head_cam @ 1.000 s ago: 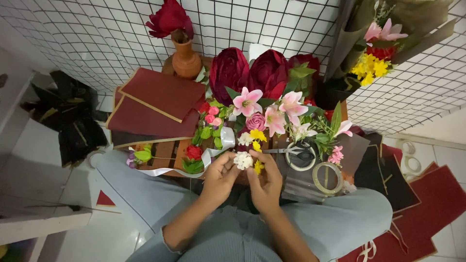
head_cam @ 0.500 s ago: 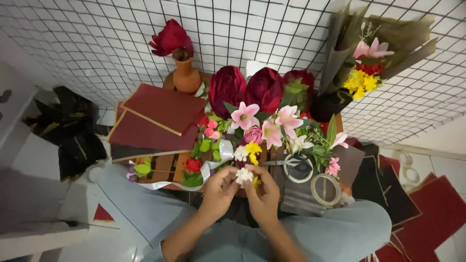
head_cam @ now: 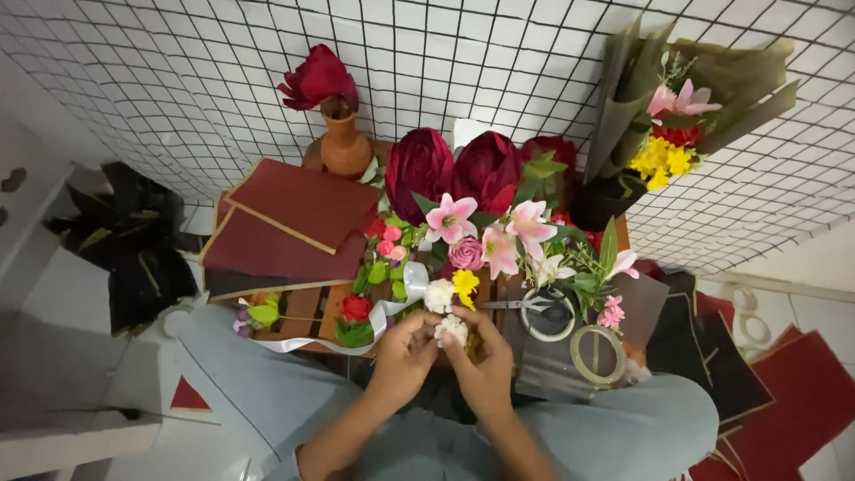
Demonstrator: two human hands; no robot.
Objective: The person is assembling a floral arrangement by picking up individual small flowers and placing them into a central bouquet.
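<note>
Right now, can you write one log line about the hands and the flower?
left hand: pinching small white flower | right hand: pinching same flower | nearby: scissors, white ribbon, pink lilies

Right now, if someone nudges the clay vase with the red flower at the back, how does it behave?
The clay vase looks narrow-necked with a small foot, so it would probably tip rather than slide. The big red flower on top likely makes it top-heavy. It looks like earthenware, so probably rigid, fairly heavy for its size, and breakable if it falls.
</note>
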